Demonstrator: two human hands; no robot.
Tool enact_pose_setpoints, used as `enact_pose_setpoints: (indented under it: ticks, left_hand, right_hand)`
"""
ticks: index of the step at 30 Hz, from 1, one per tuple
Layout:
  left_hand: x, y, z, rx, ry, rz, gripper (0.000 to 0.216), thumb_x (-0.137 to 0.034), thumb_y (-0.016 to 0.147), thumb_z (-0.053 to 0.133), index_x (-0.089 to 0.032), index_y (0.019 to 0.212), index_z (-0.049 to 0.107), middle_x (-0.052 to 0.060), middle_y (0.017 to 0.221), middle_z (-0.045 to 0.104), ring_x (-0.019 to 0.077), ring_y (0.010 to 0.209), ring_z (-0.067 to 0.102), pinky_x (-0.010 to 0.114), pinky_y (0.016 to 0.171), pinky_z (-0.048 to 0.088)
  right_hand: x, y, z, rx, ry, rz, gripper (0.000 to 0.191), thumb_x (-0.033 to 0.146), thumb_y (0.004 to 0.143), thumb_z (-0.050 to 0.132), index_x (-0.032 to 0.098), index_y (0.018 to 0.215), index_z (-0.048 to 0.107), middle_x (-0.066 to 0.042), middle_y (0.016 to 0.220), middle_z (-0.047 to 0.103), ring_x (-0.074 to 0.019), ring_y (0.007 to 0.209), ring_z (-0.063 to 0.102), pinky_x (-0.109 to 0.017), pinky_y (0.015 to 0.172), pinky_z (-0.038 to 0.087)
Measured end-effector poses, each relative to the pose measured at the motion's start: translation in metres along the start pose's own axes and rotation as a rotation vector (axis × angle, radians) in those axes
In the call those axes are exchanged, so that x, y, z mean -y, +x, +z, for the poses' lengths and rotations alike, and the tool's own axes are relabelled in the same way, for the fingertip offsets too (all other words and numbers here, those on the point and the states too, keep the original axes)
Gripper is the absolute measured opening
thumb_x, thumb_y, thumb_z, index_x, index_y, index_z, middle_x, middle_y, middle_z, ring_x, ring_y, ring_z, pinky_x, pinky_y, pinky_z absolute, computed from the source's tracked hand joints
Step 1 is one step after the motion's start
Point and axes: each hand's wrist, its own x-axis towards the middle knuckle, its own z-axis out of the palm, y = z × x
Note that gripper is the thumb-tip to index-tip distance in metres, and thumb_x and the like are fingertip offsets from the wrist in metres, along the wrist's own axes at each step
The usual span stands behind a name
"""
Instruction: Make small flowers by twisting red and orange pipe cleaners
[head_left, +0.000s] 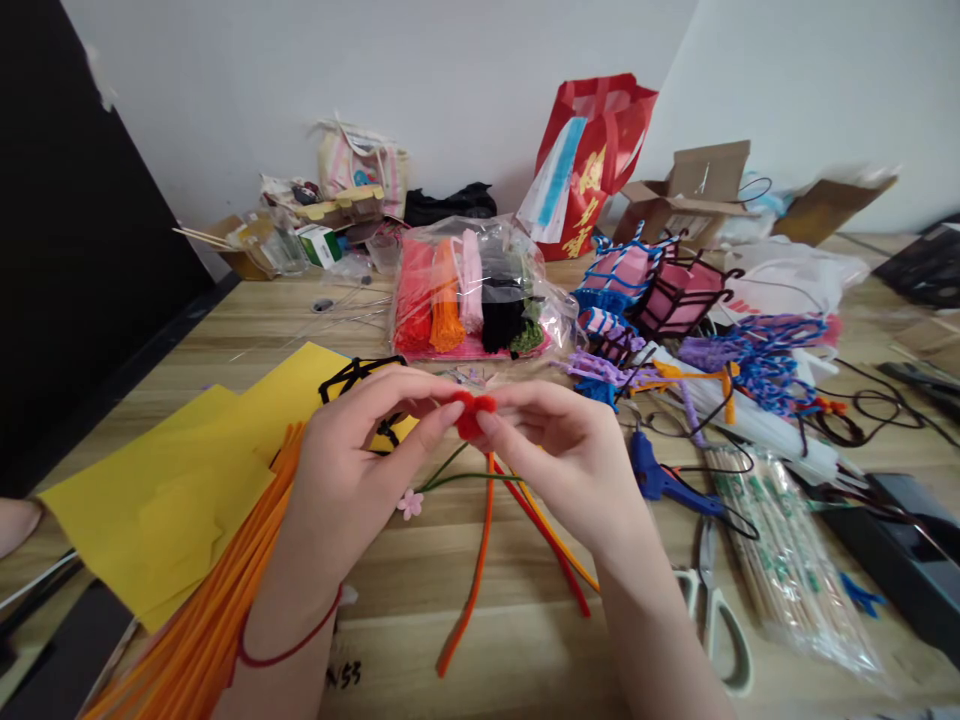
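Note:
Between the fingertips of both hands is a small red pipe-cleaner shape (471, 416), bent into rounded loops. My left hand (367, 440) pinches its left side with thumb and index finger; my right hand (551, 450) pinches the right side the same way. Below them on the table lie an orange pipe cleaner (480, 570), a red one (559, 560) and a yellow-orange one (574, 550). A green stem (480, 476) and a small pink flower (410, 504) lie near my left hand. Behind that hand is a black pipe-cleaner frame (352, 378), partly hidden.
Orange pipe cleaners (217, 590) and yellow sheets (172, 480) lie left. A clear bag of coloured pipe cleaners (472, 290) sits ahead. On the right are a blue glue gun (664, 475), scissors (724, 630), bagged wooden sticks (787, 560) and pipe-cleaner lanterns (682, 295).

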Motion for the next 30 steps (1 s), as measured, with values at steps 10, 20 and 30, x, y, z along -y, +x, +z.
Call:
enact_pose_setpoints:
  ticks: [10, 20, 30]
  left_hand:
    - [-0.006, -0.003, 0.000, -0.012, 0.085, -0.037, 0.014, -0.020, 0.091, 0.074, -0.032, 0.097, 0.080, -0.005, 0.097, 0.080, 0.0155, 0.085, 0.077, 0.021, 0.070, 0.064]
    - [-0.008, -0.002, 0.003, 0.004, 0.125, 0.062, 0.010, -0.017, 0.093, 0.069, -0.025, 0.090, 0.072, 0.000, 0.092, 0.078, 0.0175, 0.086, 0.074, 0.029, 0.081, 0.063]
    - [-0.009, -0.011, 0.018, -0.064, -0.047, -0.021, 0.013, -0.013, 0.089, 0.069, -0.025, 0.088, 0.063, -0.001, 0.100, 0.076, 0.0152, 0.093, 0.074, 0.024, 0.076, 0.062]
  right_hand:
    - [0.000, 0.000, 0.001, 0.003, -0.258, -0.186, 0.008, 0.015, 0.085, 0.075, 0.021, 0.090, 0.073, 0.001, 0.079, 0.077, -0.0111, 0.066, 0.070, -0.020, 0.063, 0.060]
    - [0.001, -0.003, -0.007, 0.149, -0.557, -0.380, 0.010, 0.014, 0.094, 0.064, 0.023, 0.098, 0.062, 0.001, 0.086, 0.069, -0.0132, 0.074, 0.067, -0.024, 0.072, 0.055]
    - [0.000, -0.004, -0.006, 0.141, -0.499, -0.379, 0.013, 0.012, 0.091, 0.066, 0.024, 0.097, 0.063, 0.002, 0.085, 0.067, -0.0126, 0.072, 0.064, -0.023, 0.069, 0.054]
